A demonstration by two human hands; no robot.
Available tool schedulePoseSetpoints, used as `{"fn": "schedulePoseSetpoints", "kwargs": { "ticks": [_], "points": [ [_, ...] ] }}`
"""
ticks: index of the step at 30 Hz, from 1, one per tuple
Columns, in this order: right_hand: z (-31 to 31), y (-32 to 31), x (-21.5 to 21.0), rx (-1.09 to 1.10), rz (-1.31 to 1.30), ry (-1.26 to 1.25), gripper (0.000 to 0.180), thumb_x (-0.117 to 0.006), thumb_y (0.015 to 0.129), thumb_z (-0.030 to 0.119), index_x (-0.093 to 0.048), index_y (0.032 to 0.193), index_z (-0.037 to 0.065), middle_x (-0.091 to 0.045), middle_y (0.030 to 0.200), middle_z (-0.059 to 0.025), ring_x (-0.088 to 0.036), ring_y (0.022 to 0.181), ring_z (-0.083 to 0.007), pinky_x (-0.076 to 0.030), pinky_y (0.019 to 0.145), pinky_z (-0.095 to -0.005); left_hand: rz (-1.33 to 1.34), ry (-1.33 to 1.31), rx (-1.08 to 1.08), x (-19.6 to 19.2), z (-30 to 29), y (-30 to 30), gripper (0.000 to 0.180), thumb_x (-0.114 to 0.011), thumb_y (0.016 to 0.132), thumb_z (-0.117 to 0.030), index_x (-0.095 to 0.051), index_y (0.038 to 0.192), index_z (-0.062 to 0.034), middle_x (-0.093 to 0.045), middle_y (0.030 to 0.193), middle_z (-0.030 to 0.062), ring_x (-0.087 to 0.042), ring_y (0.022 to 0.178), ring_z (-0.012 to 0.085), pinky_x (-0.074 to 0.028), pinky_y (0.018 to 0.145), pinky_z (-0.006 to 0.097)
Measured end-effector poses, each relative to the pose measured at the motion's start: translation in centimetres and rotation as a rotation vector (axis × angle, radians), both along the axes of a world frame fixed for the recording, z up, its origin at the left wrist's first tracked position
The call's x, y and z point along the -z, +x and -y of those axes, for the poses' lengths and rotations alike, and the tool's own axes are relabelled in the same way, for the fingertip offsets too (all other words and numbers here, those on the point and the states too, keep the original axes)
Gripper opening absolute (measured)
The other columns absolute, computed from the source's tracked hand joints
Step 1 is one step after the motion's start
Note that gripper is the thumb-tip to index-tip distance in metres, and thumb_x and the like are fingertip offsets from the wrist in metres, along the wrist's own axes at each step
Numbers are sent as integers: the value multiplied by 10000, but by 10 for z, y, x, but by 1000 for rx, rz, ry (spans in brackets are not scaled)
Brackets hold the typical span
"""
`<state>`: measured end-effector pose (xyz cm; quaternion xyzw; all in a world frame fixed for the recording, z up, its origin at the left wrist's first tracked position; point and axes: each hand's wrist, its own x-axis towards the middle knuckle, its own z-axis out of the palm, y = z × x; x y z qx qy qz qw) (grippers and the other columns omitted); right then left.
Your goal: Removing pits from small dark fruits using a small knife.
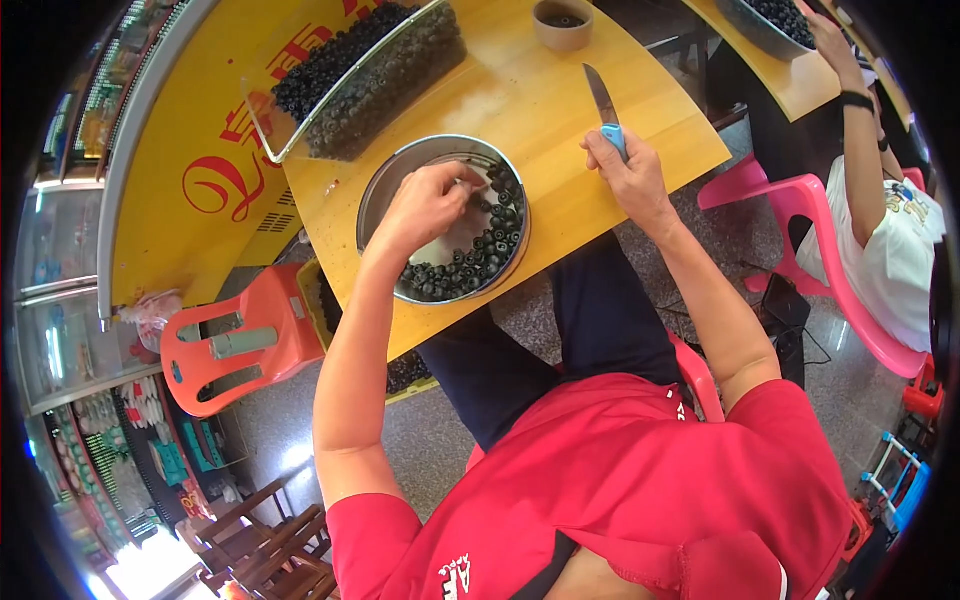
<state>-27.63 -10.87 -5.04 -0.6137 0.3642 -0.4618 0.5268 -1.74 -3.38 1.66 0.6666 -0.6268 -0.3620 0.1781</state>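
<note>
My left hand (pixel 425 205) reaches into a round metal pan (pixel 378 190) on the wooden table (pixel 560 110), fingers pinched over the small dark round fruits (pixel 470 265) lying along the pan's right and near side. Whether it holds one I cannot tell. My right hand (pixel 630 175) rests on the table to the right of the pan, gripping a knife (pixel 605 110) by its blue handle, the blade pointing away from me.
A clear bin (pixel 375 75) full of the same dark fruits stands at the far left of the table. A small brown cup (pixel 563 25) sits at the far edge. An orange stool (pixel 245 340) stands left. Another person (pixel 880 230) sits on a pink chair (pixel 790 200) to the right.
</note>
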Motion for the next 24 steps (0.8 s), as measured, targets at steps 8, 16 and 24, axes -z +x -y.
{"fn": "schedulePoseSetpoints", "kwargs": {
  "ticks": [8,16,24],
  "points": [
    [0,3,0,-9,12,20,217,-594,947,241,-624,903,31,-533,705,46,-394,583,-8,-314,519,-175,166,-118,-84,-6,-16,0,215,-582,841,-150,-630,960,22,-669,779,138,-650,725,219,-481,649,338],
    [1,2,2,1,2,4,215,-594,947,237,-623,898,29,-536,708,45,-405,593,-11,-324,529,-177,414,25,81,-23,-36,-9,219,-657,803,-235,-636,881,-31,-667,808,146,-638,778,326,-476,691,405],
    [-1,4,-1,-3,-14,-15,217,-593,948,238,-621,895,30,-537,707,44,-408,587,-11,-322,525,-175,438,-202,91,-5,-40,-18,208,-662,795,-200,-608,927,-48,-638,836,136,-608,766,332,-462,697,411]
  ]
}}
